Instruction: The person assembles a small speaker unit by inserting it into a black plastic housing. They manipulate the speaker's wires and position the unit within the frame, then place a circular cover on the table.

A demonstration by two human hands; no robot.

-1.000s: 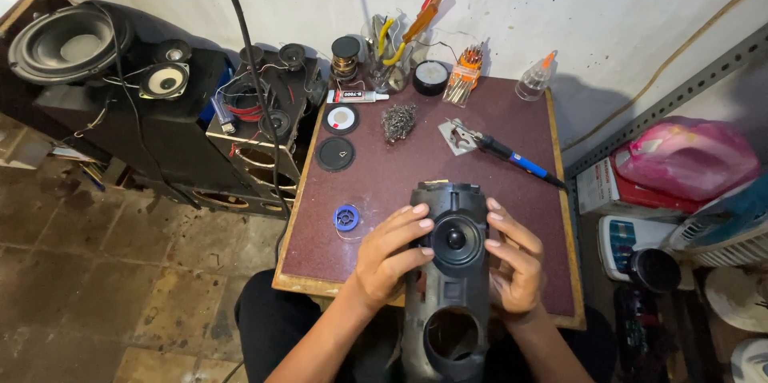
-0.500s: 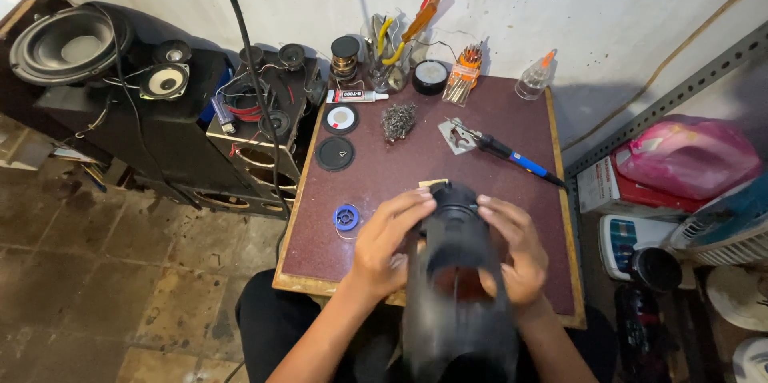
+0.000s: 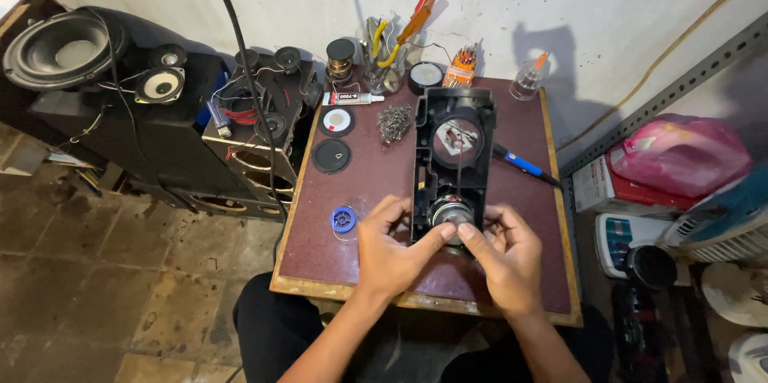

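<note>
Nearest the camera, the left hand (image 3: 392,251) and right hand (image 3: 504,251) are closed on the near end of a black speaker housing (image 3: 452,163), fingertips meeting at its small round driver (image 3: 450,212). The housing lies open side up on the maroon surface (image 3: 376,183), reaching away toward the wall. A blue spool (image 3: 344,219) sits just left, a soldering iron (image 3: 524,165) right, and a tool jar (image 3: 382,71) stands farthest.

A speaker repair workshop: loose speakers (image 3: 68,51), pliers (image 3: 404,31), a soldering iron (image 3: 520,164) around a small worktable (image 3: 376,191).
</note>
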